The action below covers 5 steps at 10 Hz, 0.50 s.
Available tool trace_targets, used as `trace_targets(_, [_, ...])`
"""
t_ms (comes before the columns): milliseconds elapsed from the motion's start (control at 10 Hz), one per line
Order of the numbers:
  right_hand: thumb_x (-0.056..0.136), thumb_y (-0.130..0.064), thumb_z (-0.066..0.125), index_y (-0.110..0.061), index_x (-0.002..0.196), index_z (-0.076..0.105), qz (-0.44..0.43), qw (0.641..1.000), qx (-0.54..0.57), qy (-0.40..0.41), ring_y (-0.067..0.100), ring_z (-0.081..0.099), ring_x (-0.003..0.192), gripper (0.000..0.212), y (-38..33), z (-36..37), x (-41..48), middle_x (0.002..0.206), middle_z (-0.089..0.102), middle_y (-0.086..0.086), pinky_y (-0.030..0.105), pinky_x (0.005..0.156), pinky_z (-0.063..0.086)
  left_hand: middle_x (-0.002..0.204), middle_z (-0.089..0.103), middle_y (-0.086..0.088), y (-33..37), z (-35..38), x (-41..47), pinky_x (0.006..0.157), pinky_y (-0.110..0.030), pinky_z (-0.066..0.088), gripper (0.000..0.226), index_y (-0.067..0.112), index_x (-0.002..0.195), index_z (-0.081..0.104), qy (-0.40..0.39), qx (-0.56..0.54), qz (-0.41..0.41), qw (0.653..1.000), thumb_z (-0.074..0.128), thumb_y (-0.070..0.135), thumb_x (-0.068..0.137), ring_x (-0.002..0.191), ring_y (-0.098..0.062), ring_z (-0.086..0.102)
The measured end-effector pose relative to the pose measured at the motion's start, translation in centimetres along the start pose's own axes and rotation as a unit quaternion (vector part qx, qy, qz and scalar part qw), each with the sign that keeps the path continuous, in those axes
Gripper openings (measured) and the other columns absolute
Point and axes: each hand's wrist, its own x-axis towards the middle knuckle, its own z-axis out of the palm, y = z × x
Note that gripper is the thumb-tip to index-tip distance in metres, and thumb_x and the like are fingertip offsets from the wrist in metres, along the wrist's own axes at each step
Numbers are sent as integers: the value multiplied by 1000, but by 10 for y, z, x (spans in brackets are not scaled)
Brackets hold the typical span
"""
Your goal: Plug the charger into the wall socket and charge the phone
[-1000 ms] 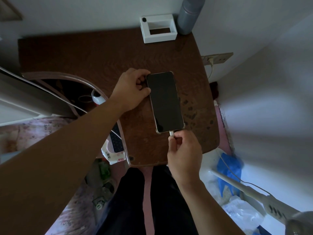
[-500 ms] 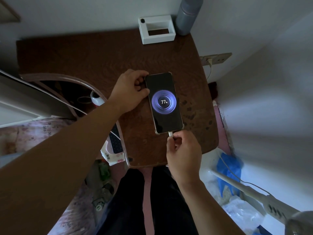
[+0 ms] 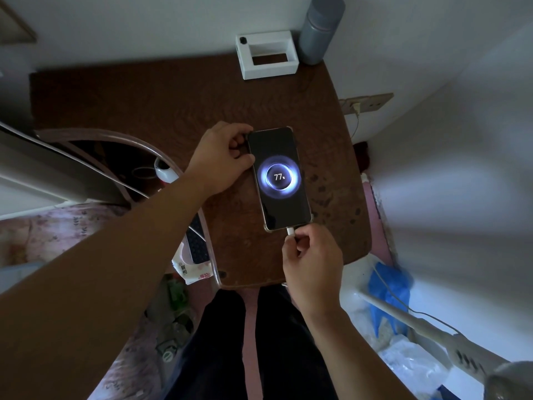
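- Dim bedside corner: we are seeing the phone (image 3: 278,180) lying flat on the wooden table (image 3: 144,99), its screen glowing with 77.
- Our left hand (image 3: 222,157) is gripping the phone's far left edge.
- Our right hand (image 3: 313,264) is pinching the white connector (image 3: 290,231) at the phone's near end.
- Beyond the table, the wall socket (image 3: 366,103) is holding a plug; we are judging only release remains.

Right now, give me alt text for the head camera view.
A phone lies on a brown table, its screen showing a 77 percent charging ring. The left hand steadies its top corner; the right hand pinches the white cable plug at its bottom.
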Motion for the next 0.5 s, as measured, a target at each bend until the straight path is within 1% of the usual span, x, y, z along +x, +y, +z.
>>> trace_targets(100, [79,-17,69,-14,82,62,-3,1000,-11,-5,10,60,62,7,0,-2,1,78,66,1,22,54,50,112,50,-1,0,1,0,71,3,39,50,16,130,54,1,-3,-6,1000,68,11,81,99,-8,47])
trace_targets(200, [81,-19,67,-15,83,62,0,999,-28,-19,11,60,64,7,-2,-3,1,79,65,0,24,56,51,119,51,-7,1,2,-2,77,-5,39,53,15,134,51,0,-4,-2,1000,66,12,83,103,-10,48])
trace_targets(300, [84,-25,63,-17,87,60,9,998,-48,-51,12,61,69,8,-7,-8,2,82,65,-1,27,59,53,128,47,-11,5,2,-11,93,-21,45,61,15,140,44,-5,-16,-17,1000,65,14,84,112,-18,49])
trace_targets(400, [86,-32,60,-20,93,59,27,992,-71,-96,11,63,75,14,-12,-18,1,88,64,-3,28,64,54,133,42,-9,3,-1,-33,101,-42,47,64,22,142,38,16,-17,-42,999,63,22,84,121,-25,48])
trace_targets(500, [87,-35,59,-21,97,59,58,984,-97,-136,11,62,79,17,-17,-30,-4,94,64,-3,26,67,51,136,39,-5,2,-10,-67,104,-46,44,59,24,142,38,52,11,-67,996,58,22,87,125,-24,44])
